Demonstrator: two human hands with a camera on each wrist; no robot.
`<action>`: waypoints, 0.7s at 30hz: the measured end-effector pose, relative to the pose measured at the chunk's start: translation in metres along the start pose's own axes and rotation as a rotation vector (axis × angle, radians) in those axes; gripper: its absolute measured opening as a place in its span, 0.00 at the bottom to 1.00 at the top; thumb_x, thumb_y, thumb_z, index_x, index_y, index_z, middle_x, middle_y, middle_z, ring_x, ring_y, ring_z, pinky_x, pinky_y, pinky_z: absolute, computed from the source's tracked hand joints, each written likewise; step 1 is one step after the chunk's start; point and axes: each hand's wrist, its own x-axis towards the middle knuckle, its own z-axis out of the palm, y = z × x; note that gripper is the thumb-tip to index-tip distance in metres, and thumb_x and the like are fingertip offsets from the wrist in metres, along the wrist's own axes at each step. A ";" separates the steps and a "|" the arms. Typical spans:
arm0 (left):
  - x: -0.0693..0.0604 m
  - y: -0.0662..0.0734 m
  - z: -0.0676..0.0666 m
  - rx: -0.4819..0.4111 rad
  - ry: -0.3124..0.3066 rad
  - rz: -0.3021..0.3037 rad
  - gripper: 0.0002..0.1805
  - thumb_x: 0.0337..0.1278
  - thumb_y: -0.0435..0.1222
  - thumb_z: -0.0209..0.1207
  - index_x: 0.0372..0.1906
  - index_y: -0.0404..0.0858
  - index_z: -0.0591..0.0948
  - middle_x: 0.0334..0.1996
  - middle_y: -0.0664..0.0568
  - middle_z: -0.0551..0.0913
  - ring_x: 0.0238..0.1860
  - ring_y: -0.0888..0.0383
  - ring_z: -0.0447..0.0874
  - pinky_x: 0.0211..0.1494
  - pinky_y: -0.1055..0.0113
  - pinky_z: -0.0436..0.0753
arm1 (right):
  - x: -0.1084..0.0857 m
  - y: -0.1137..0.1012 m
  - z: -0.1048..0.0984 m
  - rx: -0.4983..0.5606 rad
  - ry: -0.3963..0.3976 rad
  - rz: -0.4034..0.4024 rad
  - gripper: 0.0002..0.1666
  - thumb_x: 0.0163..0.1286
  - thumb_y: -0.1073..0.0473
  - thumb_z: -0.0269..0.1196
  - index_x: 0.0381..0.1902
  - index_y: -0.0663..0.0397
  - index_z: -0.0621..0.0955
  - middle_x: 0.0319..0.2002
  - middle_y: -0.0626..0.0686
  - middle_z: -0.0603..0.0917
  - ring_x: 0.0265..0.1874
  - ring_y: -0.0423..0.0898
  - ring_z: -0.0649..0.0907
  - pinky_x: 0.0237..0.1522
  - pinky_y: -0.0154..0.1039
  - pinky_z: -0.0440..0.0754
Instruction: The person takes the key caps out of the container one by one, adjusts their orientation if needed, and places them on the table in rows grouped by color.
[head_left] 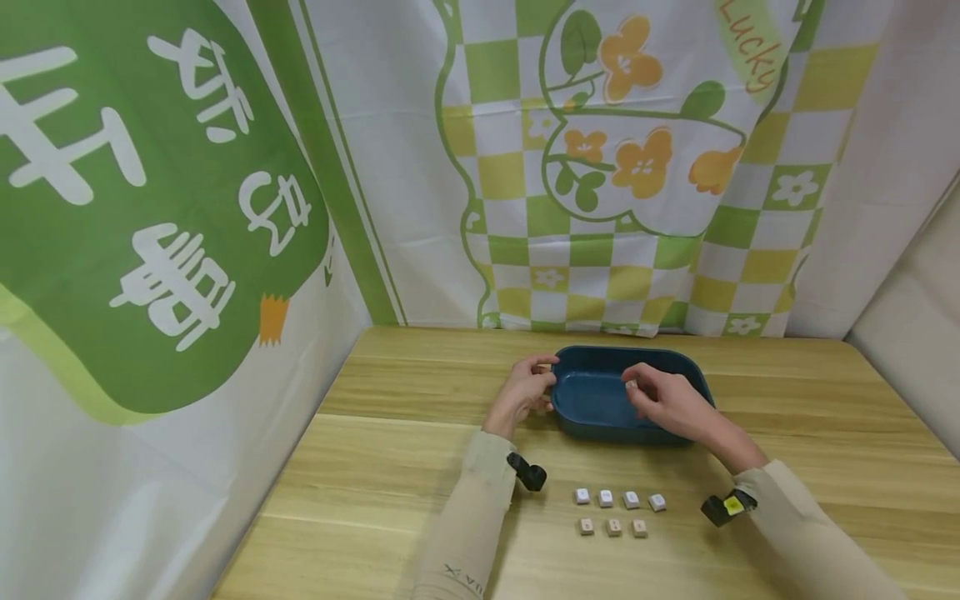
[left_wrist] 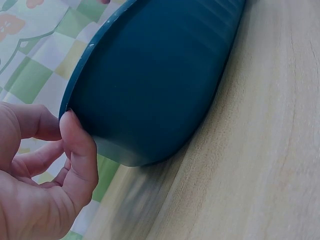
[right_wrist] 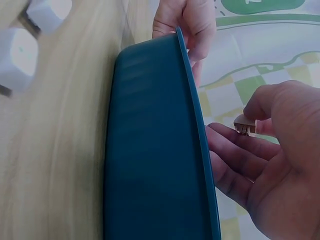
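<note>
A dark blue oblong plastic basin [head_left: 588, 392] stands on the wooden table. My left hand [head_left: 522, 392] pinches the rim at its left end; thumb and index finger meet at the edge in the left wrist view. Over the basin's right half is my right hand [head_left: 667, 400], holding a small beige keycap [right_wrist: 243, 123] between thumb and index finger. Its underside stem shows in the right wrist view. Nearer me on the table lie a row of several white keycaps [head_left: 606, 498] and a row of three beige keycaps [head_left: 614, 527].
The wooden tabletop [head_left: 390, 467] runs to a hanging cloth [head_left: 510, 179] with green and yellow checks behind the basin. A green and white cloth [head_left: 247, 392] hangs along the left side. Both forearms flank the keycap rows.
</note>
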 end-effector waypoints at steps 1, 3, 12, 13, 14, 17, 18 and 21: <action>0.000 0.000 0.000 -0.001 0.000 0.001 0.21 0.64 0.28 0.52 0.58 0.47 0.79 0.39 0.50 0.74 0.28 0.56 0.75 0.22 0.68 0.78 | -0.002 0.000 0.000 -0.001 0.003 0.000 0.15 0.77 0.56 0.53 0.55 0.55 0.77 0.35 0.51 0.86 0.24 0.35 0.83 0.28 0.32 0.80; 0.000 0.000 0.000 0.000 -0.001 0.003 0.21 0.64 0.28 0.51 0.58 0.47 0.79 0.39 0.50 0.73 0.27 0.56 0.74 0.22 0.68 0.78 | -0.005 -0.001 0.000 0.000 0.008 0.000 0.16 0.76 0.55 0.54 0.56 0.57 0.77 0.35 0.51 0.87 0.24 0.33 0.83 0.29 0.32 0.80; 0.000 -0.001 0.000 -0.001 -0.006 0.003 0.20 0.64 0.28 0.51 0.58 0.47 0.79 0.39 0.50 0.73 0.26 0.57 0.74 0.22 0.67 0.77 | -0.017 -0.004 -0.002 0.009 0.038 -0.021 0.14 0.74 0.55 0.58 0.52 0.56 0.77 0.33 0.46 0.87 0.26 0.33 0.85 0.33 0.32 0.83; 0.000 -0.001 0.000 -0.001 -0.007 0.002 0.20 0.64 0.28 0.51 0.58 0.47 0.79 0.38 0.51 0.73 0.26 0.57 0.74 0.22 0.67 0.77 | -0.018 -0.004 -0.002 0.013 0.039 -0.021 0.14 0.73 0.54 0.59 0.51 0.55 0.77 0.33 0.46 0.87 0.27 0.33 0.85 0.33 0.32 0.83; 0.000 -0.002 0.000 -0.001 -0.009 0.002 0.21 0.64 0.28 0.51 0.58 0.47 0.79 0.38 0.51 0.73 0.26 0.57 0.74 0.22 0.67 0.77 | -0.019 -0.004 -0.003 0.019 0.040 -0.022 0.13 0.73 0.54 0.59 0.51 0.54 0.76 0.33 0.47 0.88 0.27 0.34 0.85 0.34 0.33 0.83; 0.001 -0.002 0.000 0.000 -0.013 0.001 0.21 0.64 0.28 0.51 0.58 0.47 0.79 0.38 0.51 0.73 0.26 0.58 0.74 0.22 0.67 0.78 | -0.021 -0.005 -0.005 0.041 0.043 -0.021 0.13 0.73 0.54 0.59 0.49 0.54 0.75 0.34 0.48 0.88 0.27 0.35 0.86 0.33 0.33 0.84; 0.001 -0.002 0.000 0.002 -0.013 0.004 0.21 0.64 0.28 0.51 0.58 0.47 0.79 0.38 0.51 0.73 0.26 0.58 0.74 0.22 0.67 0.77 | -0.022 -0.006 -0.006 0.049 0.045 -0.020 0.13 0.73 0.54 0.59 0.49 0.54 0.74 0.34 0.49 0.88 0.27 0.35 0.86 0.33 0.32 0.84; 0.002 -0.002 0.000 -0.003 -0.006 0.006 0.21 0.63 0.28 0.51 0.57 0.47 0.79 0.38 0.51 0.73 0.26 0.57 0.75 0.24 0.65 0.77 | -0.024 -0.007 -0.008 0.070 0.055 -0.021 0.13 0.73 0.55 0.59 0.49 0.56 0.74 0.34 0.51 0.88 0.28 0.39 0.87 0.31 0.32 0.83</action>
